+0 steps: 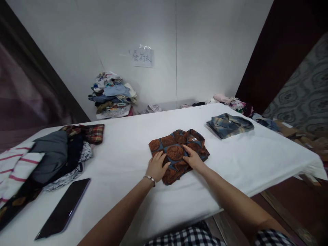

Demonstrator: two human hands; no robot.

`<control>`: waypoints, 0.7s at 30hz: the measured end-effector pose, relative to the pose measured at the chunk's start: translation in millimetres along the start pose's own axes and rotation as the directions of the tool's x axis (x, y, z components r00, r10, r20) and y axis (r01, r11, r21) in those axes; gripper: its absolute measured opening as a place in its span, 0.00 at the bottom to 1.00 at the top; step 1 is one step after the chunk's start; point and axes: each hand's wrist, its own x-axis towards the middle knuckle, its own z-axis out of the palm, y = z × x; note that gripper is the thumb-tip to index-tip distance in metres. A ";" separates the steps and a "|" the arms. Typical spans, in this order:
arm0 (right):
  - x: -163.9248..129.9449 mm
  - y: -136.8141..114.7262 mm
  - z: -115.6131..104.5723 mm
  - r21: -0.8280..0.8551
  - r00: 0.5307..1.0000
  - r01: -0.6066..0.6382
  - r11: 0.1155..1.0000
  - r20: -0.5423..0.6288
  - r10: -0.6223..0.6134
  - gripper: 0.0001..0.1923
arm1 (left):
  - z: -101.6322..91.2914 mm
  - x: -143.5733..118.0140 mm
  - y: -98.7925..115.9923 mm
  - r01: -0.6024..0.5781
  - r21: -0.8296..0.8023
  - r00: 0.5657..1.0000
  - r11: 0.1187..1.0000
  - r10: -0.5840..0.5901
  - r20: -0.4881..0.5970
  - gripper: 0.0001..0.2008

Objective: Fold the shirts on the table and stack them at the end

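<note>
White cloth covered the whole bench (123, 160), with a plain pale wall behind it and a paper sign (143, 57) taped up there. Going from the left: way off to the left of the left hand sat a messy pile of clothes (53, 157), with a striped white-and-pink piece, something grey, and a plaid bit on top at the back. Just in front of that pile, still well left of the hand, a dark phone (65, 207) lay flat with the screen up. Further back against the wall there was a tall stack of clothes (112, 95).

Left hand (156, 167), with a bracelet on the wrist, was open and flat, fingers spread, pressing down on the near left part of the folded brown patterned shirt (176, 145). Right hand (192, 158) was right beside it, also open and palm down on the same shirt, fingers pointing toward the middle. The shirt lay in the middle of the bench, folded into a rough square.

Off to the right of the right hand and further back, well apart, a folded blue-grey shirt (229, 124) sat on the bench. Beyond it, more loose clothes (232, 101) were heaped by the far corner.
</note>
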 end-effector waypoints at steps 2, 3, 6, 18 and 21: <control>-15.1 2.7 -12.3 -0.006 0.998 0.038 0.999 -0.051 -0.038 0.31 | -8.2 8.1 -3.4 -0.025 0.014 0.999 1.000 0.025 -0.020 0.21; -26.3 3.1 -18.7 0.024 0.996 0.018 1.000 -0.082 -0.016 0.30 | -13.7 13.7 -6.4 -0.039 0.022 0.998 0.999 0.040 -0.041 0.20; -65.8 -0.3 -33.7 0.202 0.965 -0.190 0.961 -0.143 0.221 0.28 | -30.8 38.9 -17.7 -0.070 0.050 0.992 0.996 0.075 -0.099 0.20; -62.3 -34.1 -7.6 0.573 0.791 -0.564 0.595 0.167 0.589 0.18 | -8.2 179.3 -21.2 0.158 -0.065 0.972 0.985 -0.143 0.187 0.31; -48.4 -24.8 3.0 0.613 0.790 -0.541 0.576 0.137 0.597 0.14 | 2.3 197.0 -17.9 0.202 -0.153 0.961 0.967 -0.165 0.221 0.35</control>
